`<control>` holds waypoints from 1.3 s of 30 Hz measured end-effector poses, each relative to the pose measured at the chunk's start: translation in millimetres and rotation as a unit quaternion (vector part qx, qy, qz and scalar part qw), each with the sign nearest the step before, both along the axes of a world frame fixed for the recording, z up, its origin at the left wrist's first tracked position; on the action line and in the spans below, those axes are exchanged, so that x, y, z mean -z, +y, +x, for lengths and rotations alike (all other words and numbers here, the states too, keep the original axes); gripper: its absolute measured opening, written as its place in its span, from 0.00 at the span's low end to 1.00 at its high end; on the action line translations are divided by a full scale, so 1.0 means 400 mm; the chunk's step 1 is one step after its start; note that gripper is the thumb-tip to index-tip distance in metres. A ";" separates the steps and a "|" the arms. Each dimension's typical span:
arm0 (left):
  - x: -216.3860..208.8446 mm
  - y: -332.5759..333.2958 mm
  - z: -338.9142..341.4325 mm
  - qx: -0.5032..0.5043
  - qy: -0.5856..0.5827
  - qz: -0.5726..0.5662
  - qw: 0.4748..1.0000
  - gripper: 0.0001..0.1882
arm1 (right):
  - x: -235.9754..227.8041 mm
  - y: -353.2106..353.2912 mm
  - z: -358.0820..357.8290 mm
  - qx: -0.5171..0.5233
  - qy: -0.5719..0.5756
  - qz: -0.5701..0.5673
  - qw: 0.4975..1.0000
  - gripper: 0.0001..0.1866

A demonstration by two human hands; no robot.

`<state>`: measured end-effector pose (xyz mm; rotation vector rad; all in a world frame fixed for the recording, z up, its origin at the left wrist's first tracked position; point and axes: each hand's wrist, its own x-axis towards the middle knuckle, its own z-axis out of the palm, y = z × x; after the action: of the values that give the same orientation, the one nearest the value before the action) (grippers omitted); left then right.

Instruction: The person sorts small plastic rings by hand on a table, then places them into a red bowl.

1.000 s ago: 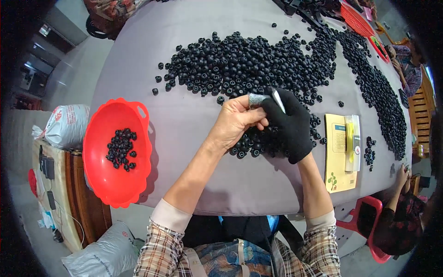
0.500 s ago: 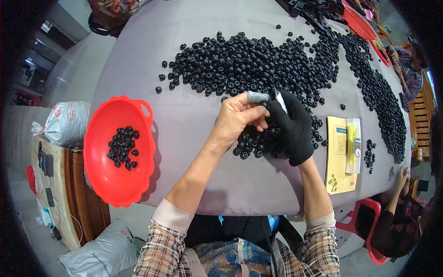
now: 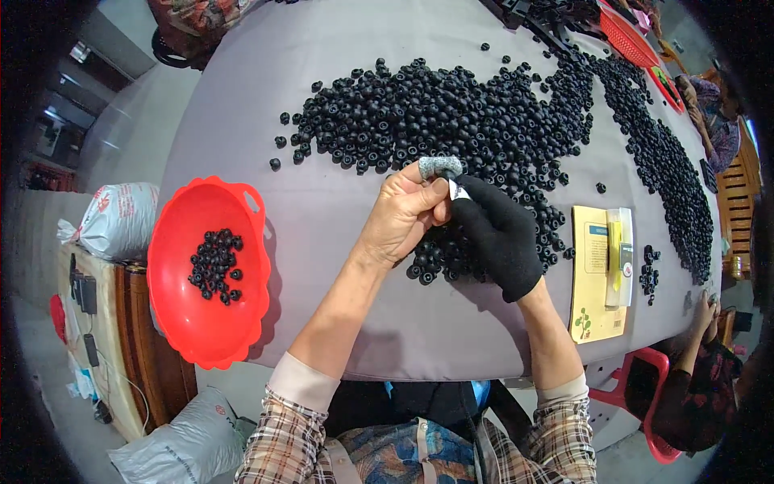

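Note:
My left hand [image 3: 393, 219] is bare except for a grey finger sleeve [image 3: 438, 166] on the forefinger. Its thumb and fingers are pinched together over the front of the pile, and what they hold is hidden. In a black glove, my right hand [image 3: 504, 246] grips a small white flat piece [image 3: 458, 191] whose tip meets the left thumb and forefinger. Small round black parts with holes [image 3: 435, 113] spread across the table beyond and under both hands. To the left, a red scalloped bowl [image 3: 181, 323] has a small heap of such parts in it.
A yellow booklet [image 3: 591, 274] with a clear case [image 3: 620, 258] lies right of my right hand. Further right runs another long band of black parts [image 3: 669, 177]. A red basket [image 3: 626, 40] stands far right. Other people sit along the right side, one near a red stool [image 3: 657, 403].
Both hands have come closer together, the right shifting left and turning. The white piece now sits at the left thumb and forefinger, where before it pointed up from the glove.

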<state>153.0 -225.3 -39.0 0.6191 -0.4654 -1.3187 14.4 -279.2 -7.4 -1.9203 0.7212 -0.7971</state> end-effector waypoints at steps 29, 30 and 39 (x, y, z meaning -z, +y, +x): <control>-0.004 0.005 -0.003 0.001 -0.054 0.009 0.998 0.10 | 0.002 -0.005 -0.006 -0.013 -0.007 0.054 0.998 0.13; -0.004 0.006 -0.003 0.001 -0.055 0.009 0.998 0.10 | 0.000 -0.005 -0.004 -0.015 -0.008 0.060 0.998 0.13; -0.007 0.007 -0.005 0.001 -0.051 0.012 0.999 0.09 | 0.007 -0.004 -0.003 -0.010 -0.010 0.076 0.997 0.13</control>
<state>150.9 -222.6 -36.2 0.7079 -0.5352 -1.3004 13.0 -280.9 -10.0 -1.7788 0.7282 -0.7259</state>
